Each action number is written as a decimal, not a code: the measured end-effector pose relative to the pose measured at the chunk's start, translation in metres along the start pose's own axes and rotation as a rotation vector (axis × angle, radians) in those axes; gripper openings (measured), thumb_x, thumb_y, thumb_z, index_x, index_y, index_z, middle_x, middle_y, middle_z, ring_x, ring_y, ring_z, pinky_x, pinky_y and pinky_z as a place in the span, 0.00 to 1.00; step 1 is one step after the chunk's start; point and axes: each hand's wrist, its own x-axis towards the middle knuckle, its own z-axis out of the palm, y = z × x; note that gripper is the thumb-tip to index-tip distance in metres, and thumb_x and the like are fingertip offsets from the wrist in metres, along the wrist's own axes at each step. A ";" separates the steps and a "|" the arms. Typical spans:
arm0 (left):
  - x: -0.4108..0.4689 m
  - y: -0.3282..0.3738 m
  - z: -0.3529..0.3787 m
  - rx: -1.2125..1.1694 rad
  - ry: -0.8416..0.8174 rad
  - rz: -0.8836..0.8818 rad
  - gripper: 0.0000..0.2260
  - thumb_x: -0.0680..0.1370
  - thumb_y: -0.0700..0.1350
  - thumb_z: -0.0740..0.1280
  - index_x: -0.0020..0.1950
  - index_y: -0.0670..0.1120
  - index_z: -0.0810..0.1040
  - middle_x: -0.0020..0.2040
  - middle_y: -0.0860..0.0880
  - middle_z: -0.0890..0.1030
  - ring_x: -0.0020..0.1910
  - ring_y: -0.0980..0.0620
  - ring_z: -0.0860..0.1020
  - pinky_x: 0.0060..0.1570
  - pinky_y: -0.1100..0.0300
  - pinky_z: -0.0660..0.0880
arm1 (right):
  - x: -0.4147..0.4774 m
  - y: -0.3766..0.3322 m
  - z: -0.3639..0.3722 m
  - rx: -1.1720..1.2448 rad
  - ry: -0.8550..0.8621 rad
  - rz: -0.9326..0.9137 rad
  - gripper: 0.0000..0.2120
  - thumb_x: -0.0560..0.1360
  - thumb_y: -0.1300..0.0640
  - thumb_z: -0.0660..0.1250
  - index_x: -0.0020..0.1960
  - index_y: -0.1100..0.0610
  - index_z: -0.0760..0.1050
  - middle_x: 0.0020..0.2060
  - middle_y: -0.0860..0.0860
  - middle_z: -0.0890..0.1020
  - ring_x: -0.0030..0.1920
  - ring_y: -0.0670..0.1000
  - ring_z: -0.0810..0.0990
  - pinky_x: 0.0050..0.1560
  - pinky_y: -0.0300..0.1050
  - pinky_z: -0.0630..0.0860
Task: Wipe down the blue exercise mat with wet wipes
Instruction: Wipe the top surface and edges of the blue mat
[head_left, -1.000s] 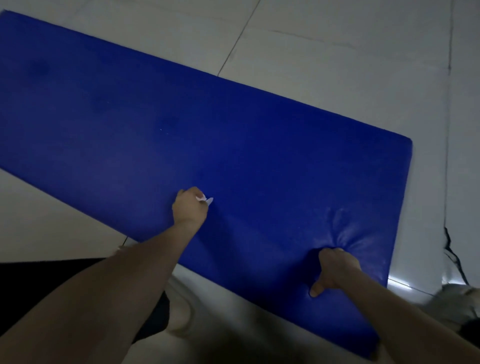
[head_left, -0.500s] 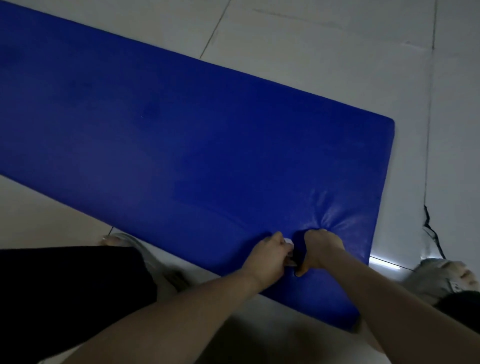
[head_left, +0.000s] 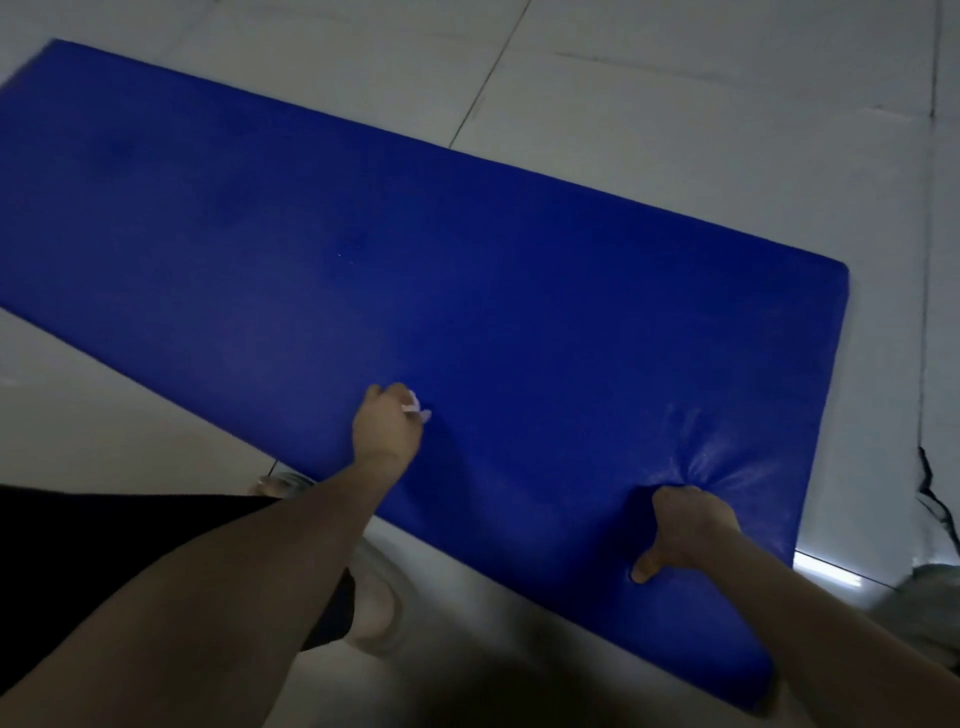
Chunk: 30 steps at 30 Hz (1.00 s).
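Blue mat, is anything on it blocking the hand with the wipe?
Nothing visible: the blue padded exercise mat is bare around the left hand gripping the white wet wipe; the right hand presses its near edge.

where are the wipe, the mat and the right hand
wipe (head_left: 418, 408): head view, its white tip that shows
mat (head_left: 467, 270): head view, bare middle of its top
right hand (head_left: 688, 525): head view, back of the hand

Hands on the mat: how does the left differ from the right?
The left hand grips a small white wipe against the blue mat; the right hand holds no wipe. The mat looks smooth beside the left hand, but wrinkles around the right hand's pressing fist. The right hand sits nearer the mat's short end than the left. Both are curled, near the mat's front edge.
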 end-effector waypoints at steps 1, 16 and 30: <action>0.003 -0.007 -0.001 -0.052 0.020 -0.045 0.07 0.80 0.48 0.71 0.50 0.45 0.79 0.55 0.43 0.76 0.44 0.42 0.77 0.46 0.47 0.77 | 0.000 0.000 0.000 -0.002 0.000 -0.001 0.44 0.59 0.31 0.78 0.65 0.53 0.69 0.61 0.50 0.75 0.62 0.52 0.75 0.60 0.47 0.76; -0.152 0.098 0.075 -0.046 -0.481 0.527 0.08 0.81 0.51 0.65 0.54 0.48 0.77 0.55 0.50 0.75 0.49 0.49 0.77 0.48 0.52 0.75 | -0.006 0.002 0.000 0.014 0.037 -0.013 0.44 0.59 0.29 0.78 0.63 0.53 0.69 0.60 0.51 0.75 0.60 0.52 0.75 0.56 0.46 0.75; -0.077 0.016 0.031 0.208 -0.186 0.422 0.06 0.77 0.42 0.64 0.41 0.49 0.69 0.49 0.49 0.71 0.48 0.47 0.72 0.46 0.51 0.74 | -0.006 -0.003 -0.006 -0.004 -0.013 -0.010 0.41 0.59 0.32 0.79 0.62 0.52 0.69 0.56 0.48 0.75 0.56 0.50 0.75 0.56 0.46 0.77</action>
